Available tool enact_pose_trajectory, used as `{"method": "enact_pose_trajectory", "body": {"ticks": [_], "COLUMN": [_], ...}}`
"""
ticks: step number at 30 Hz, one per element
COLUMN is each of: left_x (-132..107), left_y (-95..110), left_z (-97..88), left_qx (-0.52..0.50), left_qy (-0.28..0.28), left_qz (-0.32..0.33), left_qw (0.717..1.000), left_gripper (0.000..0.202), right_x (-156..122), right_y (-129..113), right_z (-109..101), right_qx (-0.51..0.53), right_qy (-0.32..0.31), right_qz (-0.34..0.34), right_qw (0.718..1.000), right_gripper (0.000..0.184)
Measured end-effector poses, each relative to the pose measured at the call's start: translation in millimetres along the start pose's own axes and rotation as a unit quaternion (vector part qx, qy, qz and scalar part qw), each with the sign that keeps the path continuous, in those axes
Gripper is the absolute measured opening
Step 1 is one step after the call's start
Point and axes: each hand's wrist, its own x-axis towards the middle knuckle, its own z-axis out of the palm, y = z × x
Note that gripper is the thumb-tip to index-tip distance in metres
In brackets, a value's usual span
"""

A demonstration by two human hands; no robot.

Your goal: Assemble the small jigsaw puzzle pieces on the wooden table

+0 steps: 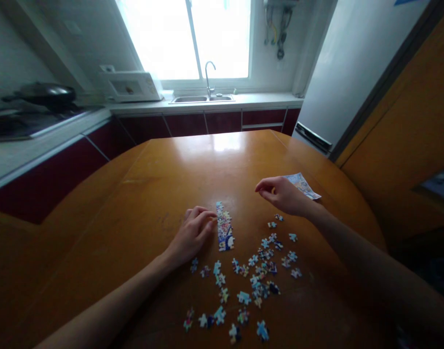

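A narrow joined strip of jigsaw puzzle (pixel 224 228) lies on the wooden table, its pieces multicoloured with dark blue at the near end. My left hand (pixel 198 228) rests at its left edge, fingers loosely bent and apart, fingertips touching or almost touching the strip. To the right, my right hand (pixel 278 194) hovers over the table with fingers curled and pinched together; whatever is between them, if anything, is too small to make out. Under and behind that hand is a printed picture sheet (pixel 302 185), partly covered. Many loose puzzle pieces (pixel 260 288) are scattered nearer to me.
The round-ended wooden table (pixel 152 179) fills the middle. Beyond it are a counter with a sink (pixel 192 99), a faucet (pixel 208 77) and a white microwave (pixel 132 87). A pan (pixel 49 93) sits on the stove at left; a fridge (pixel 349 63) stands at right.
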Motion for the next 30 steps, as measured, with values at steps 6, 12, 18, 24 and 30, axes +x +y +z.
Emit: {"method": "enact_pose_trajectory", "body": {"ticks": [6,12,18,24,30], "left_x": [0,-1,-1,0,-1], "left_y": [0,1,1,2,3], "left_z": [0.4,-1.1,-1.6,-2.0,-1.5], "left_qx": [0.006,0.012,0.015,0.016,0.013], "left_qy": [0.005,-0.005,-0.01,-0.011,-0.007], "left_qz": [0.004,0.01,0.012,0.012,0.009], "left_qw": [1.0,1.0,1.0,1.0,1.0], "left_gripper": [0.021,0.02,0.02,0.021,0.021], "right_x": [-36,-43,-43,-44,-44], "right_y": [22,37,35,36,37], "right_z": [-4,-4,-3,-4,-4], "right_qx": [-0.001,-0.01,-0.031,-0.031,-0.039], "right_qy": [0.033,0.037,0.01,0.004,0.0], "right_qz": [0.034,0.032,0.019,0.008,0.01], "right_qw": [0.999,0.999,0.999,0.999,0.999], "right_gripper": [0.017,0.016,0.014,0.013,0.013]}}
